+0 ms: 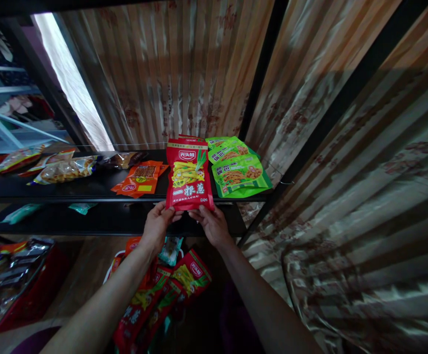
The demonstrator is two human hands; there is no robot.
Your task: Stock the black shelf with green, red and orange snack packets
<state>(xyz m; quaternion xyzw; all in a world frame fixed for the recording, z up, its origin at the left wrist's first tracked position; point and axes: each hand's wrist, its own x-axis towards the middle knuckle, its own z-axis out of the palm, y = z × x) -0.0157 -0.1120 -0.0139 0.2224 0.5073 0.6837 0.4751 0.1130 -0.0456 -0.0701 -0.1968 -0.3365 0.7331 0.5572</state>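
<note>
Both grips: left hand (156, 224) and right hand (214, 224) are pinching the red packet (188, 172).
Black shelf (92, 189): is bearing green packets (240, 173) alongside.

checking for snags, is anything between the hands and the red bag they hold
Nothing visible: the left hand and right hand touch the red bag directly at its lower edge. Orange packs lie to its left, green packs to its right.

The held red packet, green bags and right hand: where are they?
Red packet (188, 173): head view, printed front.
Green bags (239, 172): head view, frontmost bag's face.
Right hand (214, 225): head view, back of hand.
</note>
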